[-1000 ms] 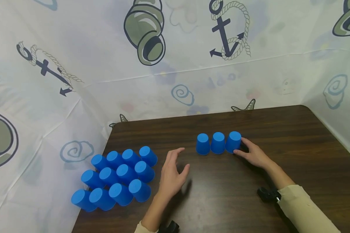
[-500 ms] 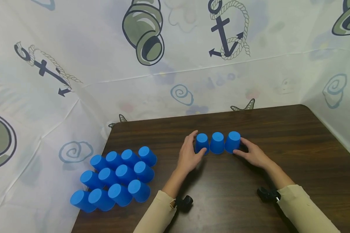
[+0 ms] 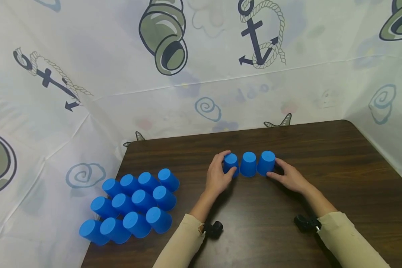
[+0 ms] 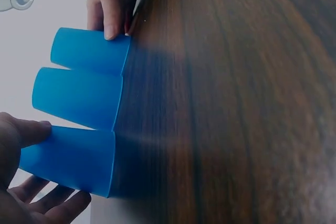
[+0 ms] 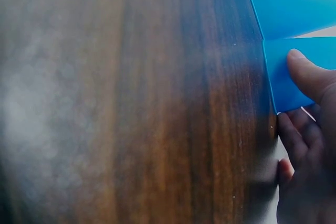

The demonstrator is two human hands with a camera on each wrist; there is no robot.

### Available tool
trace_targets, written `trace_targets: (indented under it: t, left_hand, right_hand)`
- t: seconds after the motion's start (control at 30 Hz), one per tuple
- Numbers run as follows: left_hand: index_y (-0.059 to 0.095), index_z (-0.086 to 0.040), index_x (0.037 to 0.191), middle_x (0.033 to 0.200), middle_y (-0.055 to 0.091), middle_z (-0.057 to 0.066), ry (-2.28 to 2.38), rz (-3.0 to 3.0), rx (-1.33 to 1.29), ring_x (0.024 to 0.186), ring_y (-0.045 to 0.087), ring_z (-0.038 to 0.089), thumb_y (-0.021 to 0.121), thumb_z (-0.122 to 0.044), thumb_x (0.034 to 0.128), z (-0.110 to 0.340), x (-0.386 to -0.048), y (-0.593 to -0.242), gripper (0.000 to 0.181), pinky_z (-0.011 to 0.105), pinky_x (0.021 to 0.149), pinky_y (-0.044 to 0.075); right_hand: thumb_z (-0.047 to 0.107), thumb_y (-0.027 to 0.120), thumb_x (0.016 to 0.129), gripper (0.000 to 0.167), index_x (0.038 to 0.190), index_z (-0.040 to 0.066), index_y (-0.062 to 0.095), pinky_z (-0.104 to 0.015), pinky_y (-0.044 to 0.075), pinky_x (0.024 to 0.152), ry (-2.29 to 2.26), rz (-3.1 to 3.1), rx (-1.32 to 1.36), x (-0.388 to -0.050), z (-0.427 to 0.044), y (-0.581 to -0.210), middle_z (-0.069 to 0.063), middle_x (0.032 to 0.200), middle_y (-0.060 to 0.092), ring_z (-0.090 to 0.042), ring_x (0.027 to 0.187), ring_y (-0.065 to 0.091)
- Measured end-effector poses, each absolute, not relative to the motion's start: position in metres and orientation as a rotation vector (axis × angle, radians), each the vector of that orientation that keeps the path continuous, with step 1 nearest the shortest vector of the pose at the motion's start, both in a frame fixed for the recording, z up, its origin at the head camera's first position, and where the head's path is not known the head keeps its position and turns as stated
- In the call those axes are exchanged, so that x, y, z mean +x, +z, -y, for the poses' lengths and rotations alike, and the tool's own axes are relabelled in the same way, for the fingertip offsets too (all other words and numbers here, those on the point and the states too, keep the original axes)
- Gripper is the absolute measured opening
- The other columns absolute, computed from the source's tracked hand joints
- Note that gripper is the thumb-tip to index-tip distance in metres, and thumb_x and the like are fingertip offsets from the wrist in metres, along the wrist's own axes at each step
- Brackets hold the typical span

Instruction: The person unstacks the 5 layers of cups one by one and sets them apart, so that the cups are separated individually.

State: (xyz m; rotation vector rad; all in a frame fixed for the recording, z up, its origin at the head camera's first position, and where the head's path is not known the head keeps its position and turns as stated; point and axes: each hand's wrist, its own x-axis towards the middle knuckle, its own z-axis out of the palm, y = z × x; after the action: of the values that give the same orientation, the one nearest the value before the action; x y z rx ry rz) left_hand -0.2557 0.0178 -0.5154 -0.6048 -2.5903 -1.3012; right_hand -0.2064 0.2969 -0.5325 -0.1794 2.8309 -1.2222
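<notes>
Three blue plastic cups stand upside down in a row on the dark wooden table (image 3: pixel 261 230). My left hand (image 3: pixel 217 178) holds the left cup (image 3: pixel 230 162), thumb on its near side and fingers round its outer side, as the left wrist view shows. At the other end, my right hand (image 3: pixel 292 178) grips the right cup (image 3: pixel 266 163) between thumb and fingers, seen also in the right wrist view. Between them stands the middle cup (image 3: pixel 248 165), which neither hand touches. In the left wrist view the cups' rims meet or nearly meet at the tabletop.
On the table's left side, several more blue cups (image 3: pixel 144 201) stand upside down in three rows. Behind and beside the table hangs a white cloth (image 3: pixel 174 111) printed with anchors and shells. Black wrist cameras (image 3: pixel 213 230) sit on both sleeves.
My left hand has moved right and forward from beside the rows of cups to the left cup and taken hold of it. The right hand has stayed on the right cup.
</notes>
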Motion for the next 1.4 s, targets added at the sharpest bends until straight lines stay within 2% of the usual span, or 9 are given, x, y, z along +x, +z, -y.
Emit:
trace_targets:
  t: [0.27,0.63,0.83,1.0,1.17,1.4]
  left_hand:
    - [0.053,-0.021,0.136,0.126,0.059,0.003,-1.298,2.591,-0.588,0.114,0.06,0.022,0.076,-0.021,0.0874,0.005,-0.241,-0.512,0.054,0.047,0.092,0.051]
    - [0.053,-0.025,0.136,0.129,0.059,0.001,-1.223,2.648,-0.367,0.115,0.061,0.025,0.078,-0.022,0.0852,0.071,-0.172,-0.497,0.057,0.051,0.09,0.052]
    - [0.053,-0.024,0.135,0.127,0.058,0.001,-1.087,2.645,-0.218,0.117,0.058,0.025,0.081,-0.016,0.0814,0.098,-0.136,-0.496,0.061,0.055,0.093,0.049]
    - [0.053,-0.02,0.135,0.128,0.057,0.004,-0.988,2.645,-0.157,0.118,0.058,0.027,0.082,-0.014,0.0805,0.108,-0.116,-0.5,0.062,0.055,0.095,0.048]
    - [0.05,-0.023,0.137,0.129,0.055,0.003,-0.951,2.685,-0.1,0.118,0.057,0.026,0.079,-0.015,0.0831,0.11,-0.103,-0.5,0.061,0.055,0.096,0.047]
    - [0.048,-0.021,0.139,0.131,0.052,0.008,-0.903,2.766,0.003,0.119,0.057,0.034,0.078,-0.015,0.0844,0.111,-0.097,-0.495,0.062,0.06,0.092,0.047]
  right_hand:
    - [0.039,0.061,0.097,0.076,0.148,-0.007,0.03,-0.068,0.026,0.106,-1.225,-2.832,-0.195,-0.207,-0.296,-0.535,-0.034,0.147,0.035,-0.053,0.135,0.03]
    - [0.042,0.061,0.097,0.077,0.149,-0.006,0.03,-0.069,0.024,0.106,-1.225,-2.822,-0.173,-0.209,-0.298,-0.536,-0.033,0.148,0.034,-0.053,0.136,0.029]
    - [0.043,0.06,0.097,0.078,0.149,-0.007,0.029,-0.069,0.024,0.106,-1.214,-2.821,-0.167,-0.207,-0.297,-0.535,-0.034,0.148,0.033,-0.053,0.136,0.028]
    - [0.044,0.059,0.097,0.08,0.149,-0.007,0.028,-0.069,0.024,0.106,-1.21,-2.815,-0.145,-0.206,-0.297,-0.534,-0.035,0.148,0.032,-0.054,0.136,0.027]
    - [0.043,0.06,0.097,0.079,0.149,-0.007,0.028,-0.069,0.024,0.107,-1.204,-2.815,-0.148,-0.207,-0.298,-0.534,-0.034,0.149,0.032,-0.054,0.137,0.027]
    - [0.042,0.06,0.097,0.079,0.149,-0.007,0.027,-0.069,0.024,0.106,-1.218,-2.807,-0.161,-0.209,-0.297,-0.535,-0.034,0.149,0.031,-0.054,0.136,0.027]
